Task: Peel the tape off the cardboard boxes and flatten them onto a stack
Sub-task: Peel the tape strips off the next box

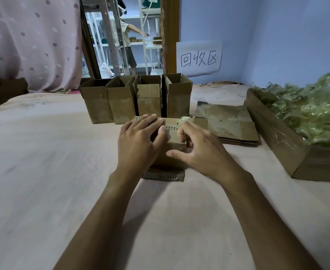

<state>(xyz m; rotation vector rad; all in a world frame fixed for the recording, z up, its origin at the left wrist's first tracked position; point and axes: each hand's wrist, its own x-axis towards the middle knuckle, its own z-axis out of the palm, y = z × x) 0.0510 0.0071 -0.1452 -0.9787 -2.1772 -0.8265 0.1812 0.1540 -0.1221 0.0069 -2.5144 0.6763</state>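
Observation:
A small cardboard box [174, 133] lies on its side in the middle of the cloth-covered table. My left hand [138, 141] grips its left side, fingers over the top and thumb on the near face. My right hand [201, 149] pinches the clear tape at the box's right edge with curled fingers. A loose end of tape [185, 119] sticks up at the far right corner. To the right lies a stack of flattened boxes [228, 123]. Behind stand several upright open boxes [138, 100].
A large carton [288, 141] full of crumpled clear tape [304, 106] sits at the right edge. A paper sign [199, 58] hangs on the blue wall. A pink curtain [31, 41] and a mirror [125, 36] are at the back.

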